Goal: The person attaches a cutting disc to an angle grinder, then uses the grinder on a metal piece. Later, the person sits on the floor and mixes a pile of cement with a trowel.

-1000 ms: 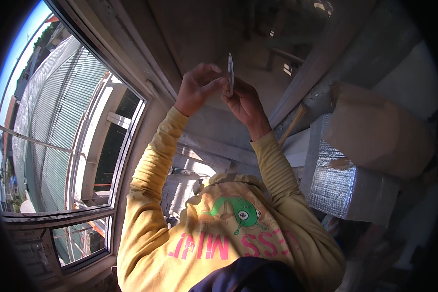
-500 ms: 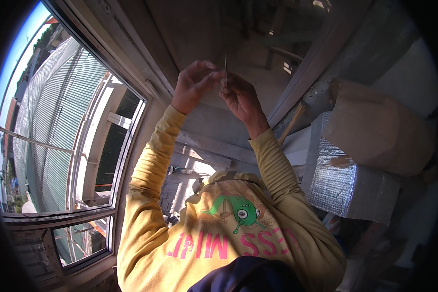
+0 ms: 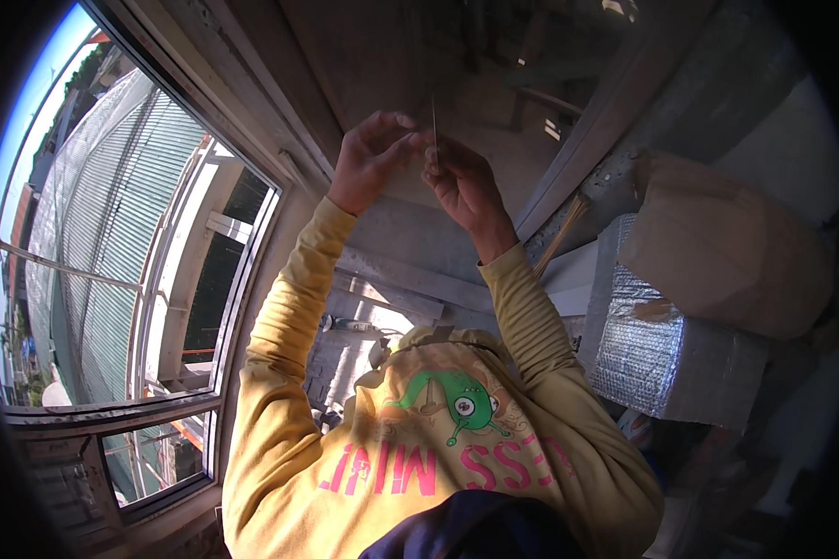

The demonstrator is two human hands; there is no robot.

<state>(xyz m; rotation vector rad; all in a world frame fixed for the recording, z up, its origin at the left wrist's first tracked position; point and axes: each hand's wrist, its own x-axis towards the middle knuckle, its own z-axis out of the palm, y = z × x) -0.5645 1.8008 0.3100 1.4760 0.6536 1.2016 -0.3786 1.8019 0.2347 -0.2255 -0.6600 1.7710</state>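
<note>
Both my hands are raised in front of me, near a dark glass pane (image 3: 410,56). In my right hand (image 3: 466,191) is a thin, straight, blade-like strip (image 3: 434,121), standing nearly upright. The thumb and fingers are closed around its lower end. My left hand (image 3: 365,168) is just to the left, with bent fingers and a gap between forefinger and thumb. Its fingertips come close to the strip and the right fingers; whether they touch is unclear. Nothing shows in the left hand. The strip's exact kind is too small and dim to tell.
A window (image 3: 238,307) at my left looks out on netting and scaffolding. To the right are a brown paper sack (image 3: 727,242), a silvery bubble-foil roll (image 3: 634,345) and thin wooden sticks (image 3: 561,238). Low behind my left forearm lies a power tool (image 3: 348,325).
My hands have stayed in almost the same place. The strip and right fingers have shifted very slightly right, and the left hand has risen a little.
</note>
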